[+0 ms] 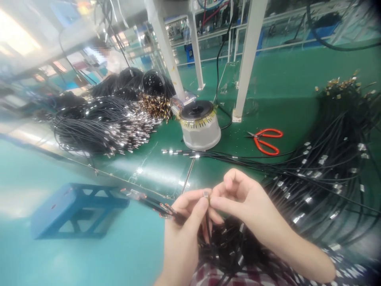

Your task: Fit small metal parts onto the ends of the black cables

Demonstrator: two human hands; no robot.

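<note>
My left hand [187, 222] is closed around a bundle of black cables [151, 204], whose metal-tipped ends stick out to the left. Between its thumb and forefinger it also pinches one black cable with a silver metal connector [205, 194]. My right hand [238, 198] meets it there, thumb and forefinger pressed together at the connector's edge; what they pinch is too small to make out. More black cables [229, 238] lie on my lap beneath both hands. Beyond them stands a round white dispenser [201, 135] with a black top and small yellow tabs around its rim.
Red-handled scissors [268, 141] lie on the green table [166, 139]. Several cables [214, 155] stretch across it from a large cable heap [327, 159] at right. Coiled cable bundles [104, 123] are piled at left. A blue stool [77, 210] stands on the floor. Behind is a person [116, 59].
</note>
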